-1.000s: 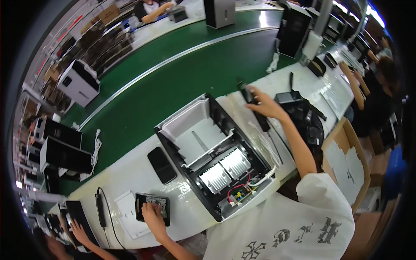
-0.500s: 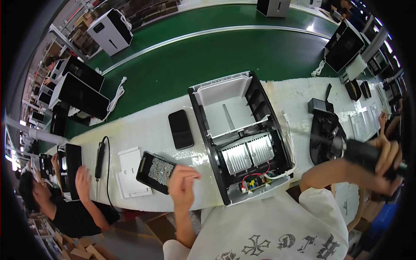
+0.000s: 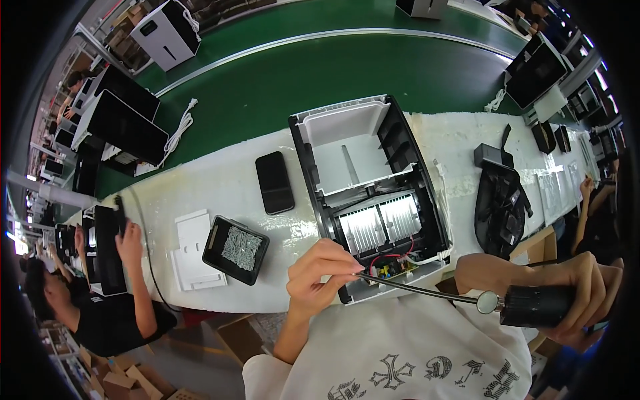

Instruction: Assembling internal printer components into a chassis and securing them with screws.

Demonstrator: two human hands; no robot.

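Observation:
Black and wrapped in the fingers of my right hand [image 3: 587,287], an electric screwdriver [image 3: 537,305] points its long thin bit leftward. My left hand [image 3: 320,275] pinches at the bit's tip; whatever sits between the fingertips is too small to make out. Both meet at the near edge of an open black-and-white appliance housing [image 3: 352,167]. Inside it are finned silver heat sinks [image 3: 380,223] and a small circuit board [image 3: 393,267] with red and white wires. Left of my left hand stands a black tray [image 3: 215,260] of small silver screws [image 3: 241,248].
A black phone [image 3: 275,182] and a white plastic panel [image 3: 193,257] lie left of the housing. A black moulded part [image 3: 499,207] lies to its right. Beyond is a green conveyor [image 3: 253,113] bearing finished-looking appliances [image 3: 127,127]. A co-worker [image 3: 113,307] sits at the left.
My left hand has moved right, from the screw tray to the housing's near edge. My right hand has lowered the screwdriver, its bit now at my left fingertips. The co-worker has lifted a black tool.

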